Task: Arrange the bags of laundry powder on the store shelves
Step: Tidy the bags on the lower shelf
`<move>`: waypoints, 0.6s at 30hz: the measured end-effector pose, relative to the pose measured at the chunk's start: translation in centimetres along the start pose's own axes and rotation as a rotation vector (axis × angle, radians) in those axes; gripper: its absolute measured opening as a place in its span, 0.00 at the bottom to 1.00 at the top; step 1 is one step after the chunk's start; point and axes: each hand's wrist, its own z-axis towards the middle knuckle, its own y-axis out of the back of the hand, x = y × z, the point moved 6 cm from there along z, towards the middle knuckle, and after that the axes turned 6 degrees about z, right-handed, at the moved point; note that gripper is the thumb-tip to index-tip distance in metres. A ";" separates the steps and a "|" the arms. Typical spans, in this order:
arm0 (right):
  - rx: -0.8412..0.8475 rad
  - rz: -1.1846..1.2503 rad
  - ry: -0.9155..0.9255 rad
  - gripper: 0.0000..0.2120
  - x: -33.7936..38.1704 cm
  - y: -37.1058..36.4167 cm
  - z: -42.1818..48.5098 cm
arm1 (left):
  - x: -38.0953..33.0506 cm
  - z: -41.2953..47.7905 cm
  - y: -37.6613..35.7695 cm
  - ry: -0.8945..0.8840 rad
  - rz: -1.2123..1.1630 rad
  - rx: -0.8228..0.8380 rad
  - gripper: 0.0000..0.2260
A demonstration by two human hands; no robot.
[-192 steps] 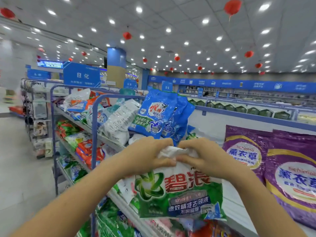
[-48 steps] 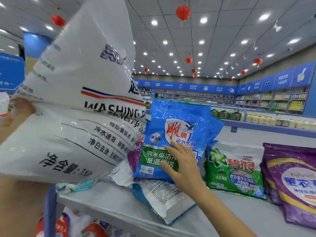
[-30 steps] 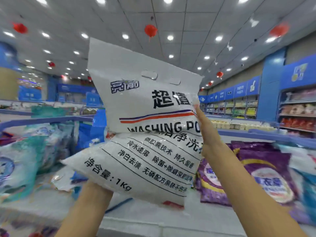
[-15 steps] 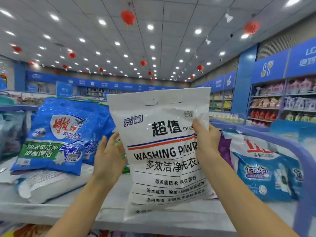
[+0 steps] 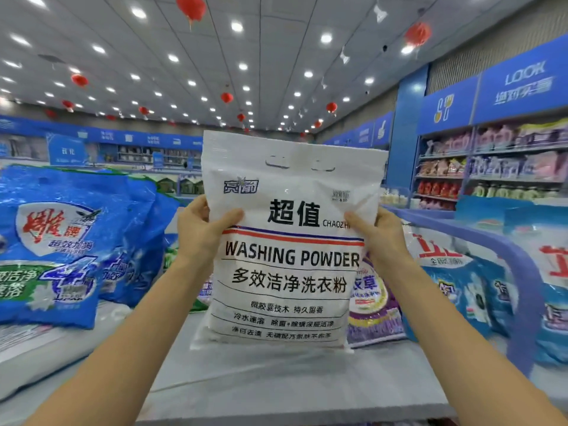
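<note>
I pinch white bag (image 5: 289, 272) side edges w/ L hand (image 5: 199, 238) & R hand (image 5: 381, 238), center frame; bottom edge on shelf (image 5: 276, 382), bare strip below.

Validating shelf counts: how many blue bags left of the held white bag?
3 visible: front blue bag at far left, second blue bag overlapped behind it, third blue bag edging out beside the left hand gripping the white bag. More may be hidden.
</note>
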 end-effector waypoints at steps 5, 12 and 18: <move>0.029 -0.020 -0.068 0.07 -3.8 -0.2 -1.3 | 6.4 -2.2 2.2 0.167 0.047 0.117 0.09; 0.316 -0.042 -0.517 0.46 -12.7 0.3 -6.8 | 13.2 -9.0 3.4 0.686 0.344 0.591 0.33; 0.419 -0.182 -0.537 0.33 -13.2 0.6 -9.1 | 12.9 -10.5 2.4 0.594 0.443 0.635 0.42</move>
